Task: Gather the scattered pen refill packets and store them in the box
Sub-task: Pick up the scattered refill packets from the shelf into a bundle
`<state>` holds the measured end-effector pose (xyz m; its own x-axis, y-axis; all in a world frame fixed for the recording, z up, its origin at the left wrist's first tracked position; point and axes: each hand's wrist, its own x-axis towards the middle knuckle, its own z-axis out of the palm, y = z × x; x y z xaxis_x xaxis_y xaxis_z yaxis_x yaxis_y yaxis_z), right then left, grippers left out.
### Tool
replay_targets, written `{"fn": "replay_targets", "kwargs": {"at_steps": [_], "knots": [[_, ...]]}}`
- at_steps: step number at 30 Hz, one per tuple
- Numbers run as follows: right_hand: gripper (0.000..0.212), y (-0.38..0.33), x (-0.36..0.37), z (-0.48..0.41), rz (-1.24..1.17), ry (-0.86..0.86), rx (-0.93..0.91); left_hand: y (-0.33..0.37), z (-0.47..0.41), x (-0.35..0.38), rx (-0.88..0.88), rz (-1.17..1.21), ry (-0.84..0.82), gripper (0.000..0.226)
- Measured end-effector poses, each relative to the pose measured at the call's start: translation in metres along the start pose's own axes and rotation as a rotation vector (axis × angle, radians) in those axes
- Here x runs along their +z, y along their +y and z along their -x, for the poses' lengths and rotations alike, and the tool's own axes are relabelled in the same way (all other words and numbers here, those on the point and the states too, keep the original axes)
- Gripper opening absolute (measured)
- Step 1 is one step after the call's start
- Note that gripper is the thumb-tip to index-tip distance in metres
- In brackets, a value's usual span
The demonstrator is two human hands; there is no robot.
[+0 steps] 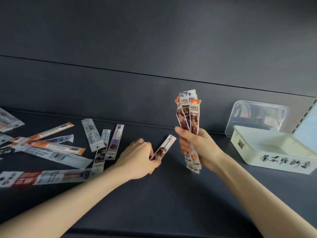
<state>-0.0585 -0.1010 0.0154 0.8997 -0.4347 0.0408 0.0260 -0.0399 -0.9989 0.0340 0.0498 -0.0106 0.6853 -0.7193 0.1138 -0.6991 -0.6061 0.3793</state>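
While the left hand (139, 157) pinches 1 pen refill packet (163, 147) between curled fingers and thumb, with the packet's far end tilted toward the right hand, the right hand (195, 145) grips an upright bundle of packets (188, 114) with its fingers wrapped tightly round them. At least 5 show in the bundle; the exact count is unclear. About 11 loose packets (51, 146) lie overlapping on the dark surface (171, 194) left of the left hand. 1 open cream box (252, 158) sits right of the right hand, with 1 clear lid (257, 115) leaning behind it.

Dim, soft light; blurred, bowed edges.
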Motion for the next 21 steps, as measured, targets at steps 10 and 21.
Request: {"fn": "replay_targets", "kwargs": {"at_steps": [10,21], "knots": [[0.022,0.009,-0.013,0.008,0.206,-0.046,-0.191,-0.001,0.026,-0.001,0.083,0.509,0.062,0.013],[0.021,-0.005,0.009,0.019,-0.131,-0.523,0.085,0.003,0.029,-0.03,0.013,1.138,0.421,0.01]]}}
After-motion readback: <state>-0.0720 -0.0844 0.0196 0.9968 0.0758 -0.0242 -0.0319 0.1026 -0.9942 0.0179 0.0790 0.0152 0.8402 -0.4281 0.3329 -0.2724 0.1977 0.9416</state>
